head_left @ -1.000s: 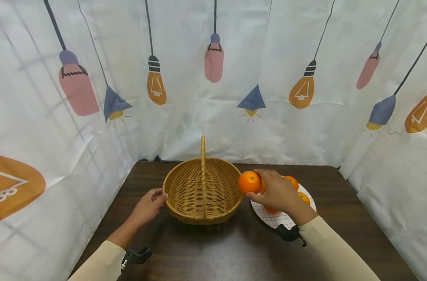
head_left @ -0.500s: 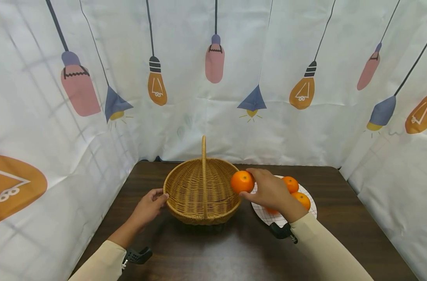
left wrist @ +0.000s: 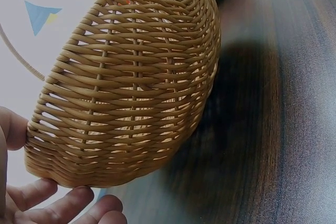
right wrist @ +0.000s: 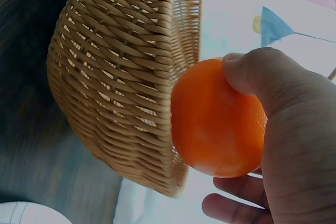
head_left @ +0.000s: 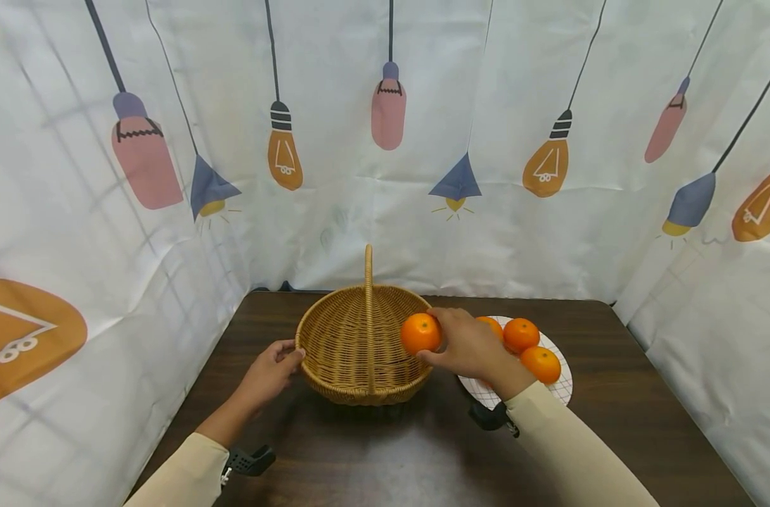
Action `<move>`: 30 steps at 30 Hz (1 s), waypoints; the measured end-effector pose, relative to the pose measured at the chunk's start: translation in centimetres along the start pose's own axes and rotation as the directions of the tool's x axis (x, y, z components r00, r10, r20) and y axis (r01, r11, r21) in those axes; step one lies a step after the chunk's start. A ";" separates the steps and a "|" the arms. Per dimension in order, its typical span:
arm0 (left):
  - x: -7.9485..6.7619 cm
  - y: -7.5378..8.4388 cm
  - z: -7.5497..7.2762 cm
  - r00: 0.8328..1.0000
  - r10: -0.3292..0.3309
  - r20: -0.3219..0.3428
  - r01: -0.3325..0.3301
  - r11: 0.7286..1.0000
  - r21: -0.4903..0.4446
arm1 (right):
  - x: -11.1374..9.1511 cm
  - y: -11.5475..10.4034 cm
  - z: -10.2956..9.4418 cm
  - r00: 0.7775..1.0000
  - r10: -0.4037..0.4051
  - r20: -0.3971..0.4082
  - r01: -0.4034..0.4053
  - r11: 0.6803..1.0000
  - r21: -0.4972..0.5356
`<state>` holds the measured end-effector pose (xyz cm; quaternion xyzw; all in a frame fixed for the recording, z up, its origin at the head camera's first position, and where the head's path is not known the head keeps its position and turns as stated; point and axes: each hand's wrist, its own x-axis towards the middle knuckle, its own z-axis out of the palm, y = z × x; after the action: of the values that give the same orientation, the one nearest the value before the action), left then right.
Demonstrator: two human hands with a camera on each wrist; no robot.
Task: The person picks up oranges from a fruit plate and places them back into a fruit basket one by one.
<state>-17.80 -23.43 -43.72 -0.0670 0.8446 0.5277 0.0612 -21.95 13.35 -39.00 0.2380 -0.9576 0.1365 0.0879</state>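
Note:
A wicker basket (head_left: pixel 334 352) with a tall arched handle stands on the dark wooden table. My left hand (head_left: pixel 272 372) pinches its left rim, thumb on the near side and fingers round the edge, as the left wrist view also shows. In my right hand (head_left: pixel 470 345) is an orange (head_left: pixel 421 334), gripped between thumb and fingers over the basket's right rim. The right wrist view has that orange (right wrist: pixel 218 119) right at the rim, overlapping the opening. To the right, a white plate (head_left: pixel 565 387) with a grid pattern bears several more oranges (head_left: pixel 540 364), partly hidden behind my right hand.
The dark table (head_left: pixel 619 394) reaches back to a white curtain (head_left: pixel 385 211) printed with hanging lamps, which encloses the back and both sides. The basket's handle (head_left: pixel 369 317) arches up across its middle. A black wrist strap (head_left: pixel 250 461) sits on the left forearm.
My right hand has carried the orange leftward from above the plate to over the basket's right rim. More oranges on the plate show now. My left hand keeps its grip on the basket.

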 end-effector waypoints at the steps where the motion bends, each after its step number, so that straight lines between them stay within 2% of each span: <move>1: 0.0 0.0 0.0 1.000 0.000 -0.001 0.000 1.000 0.001 | 0.1 -0.1 0.1 1.000 0.001 0.005 -0.001 1.000 0.007; 30: 0.0 0.0 0.0 1.000 -0.013 -0.004 0.013 0.999 0.036 | 1.8 -2.2 3.1 0.994 -0.105 0.013 0.105 0.994 0.003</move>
<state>-17.81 -23.39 -43.71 -0.0721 0.8536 0.5119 0.0643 -22.82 9.77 -41.03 0.2889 -0.9442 0.1311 0.0885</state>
